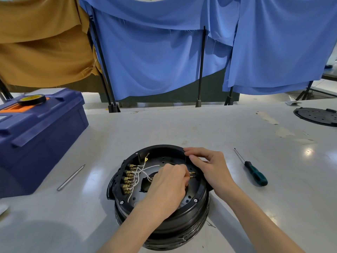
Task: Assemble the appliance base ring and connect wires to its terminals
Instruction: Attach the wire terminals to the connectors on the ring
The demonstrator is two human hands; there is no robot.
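Observation:
A round black appliance base (189,214) stands upside down at the table's near middle, with its black base ring (160,148) on top. A row of brass terminals (128,178) lines the inner left wall, and thin white wires (144,169) run from them toward the centre. My left hand (167,185) reaches inside and pinches a brass wire connector (192,175) near the right inner side. Over the ring's right edge, my right hand (209,165) grips the rim with thumb and fingers curled.
A blue toolbox (36,136) with a roll of black tape (32,99) on its lid stands at the left. A metal rod (71,177) lies left of the base, a green-handled screwdriver (252,169) right of it. A black perforated disc (317,116) lies far right.

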